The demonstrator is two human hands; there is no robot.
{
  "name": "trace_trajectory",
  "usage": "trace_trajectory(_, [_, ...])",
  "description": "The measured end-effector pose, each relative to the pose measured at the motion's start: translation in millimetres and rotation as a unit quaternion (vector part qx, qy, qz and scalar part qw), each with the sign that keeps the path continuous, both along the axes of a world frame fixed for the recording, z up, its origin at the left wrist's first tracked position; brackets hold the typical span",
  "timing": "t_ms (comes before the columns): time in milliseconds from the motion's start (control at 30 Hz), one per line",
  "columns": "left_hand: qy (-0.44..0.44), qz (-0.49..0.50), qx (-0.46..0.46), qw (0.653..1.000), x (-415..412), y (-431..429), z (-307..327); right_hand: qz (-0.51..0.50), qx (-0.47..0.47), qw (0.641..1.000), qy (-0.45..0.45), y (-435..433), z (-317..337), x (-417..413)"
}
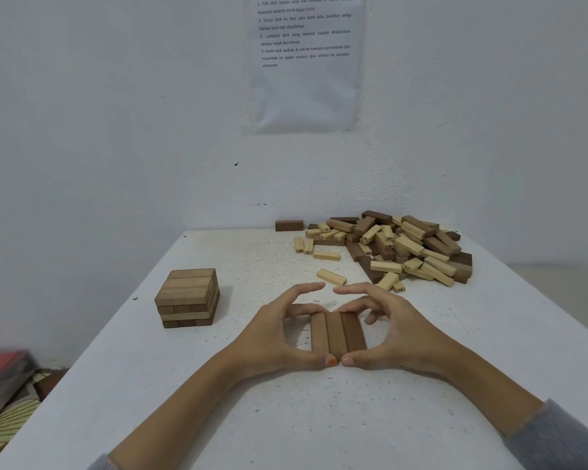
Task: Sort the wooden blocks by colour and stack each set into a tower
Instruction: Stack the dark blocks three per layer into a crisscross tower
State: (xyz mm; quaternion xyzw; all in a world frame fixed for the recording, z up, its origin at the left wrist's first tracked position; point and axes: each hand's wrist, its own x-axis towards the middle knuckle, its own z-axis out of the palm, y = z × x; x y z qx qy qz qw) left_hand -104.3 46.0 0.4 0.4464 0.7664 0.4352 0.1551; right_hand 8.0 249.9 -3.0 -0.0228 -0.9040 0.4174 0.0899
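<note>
Your left hand (279, 334) and right hand (399, 334) clasp three brown blocks (337, 335) lying side by side, right of the stacked tower (188, 296). Uneven squeezing could skew them, giving later layers a crooked base.

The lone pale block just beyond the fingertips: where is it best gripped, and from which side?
Probably pinch the pale block at its middle, across the two long sides, from above. It lies flat and alone on the table, both sides free.

Wall sheet (306, 62) cut off at top, red thing (4, 371) at left edge blurred, most nos. on block pile (408, 245) unreadable.
</note>
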Motion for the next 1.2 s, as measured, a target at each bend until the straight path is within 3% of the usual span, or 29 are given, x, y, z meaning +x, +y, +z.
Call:
trace_trajectory(267, [0.001,0.022,0.029,0.999,5.3,-5.2,11.4,0.002,-0.016,0.998,0.060,-8.4,12.9,8.2])
trace_trajectory(700, [0.078,-0.004,0.094,0.993,4.9,-27.2,67.2,0.017,0.005,0.983,0.183,-35.2,61.3,7.7])
trace_trajectory(1000, [0.133,0.027,0.104,0.985,-30.4,-77.7,106.8,0.061,0.037,0.974,0.216,-77.2,99.9,-41.1])
trace_trajectory(1200, [0.103,0.062,0.095,0.988,-63.2,-114.1,105.5,0.091,0.036,0.972,0.211,-105.8,104.6,-86.2])
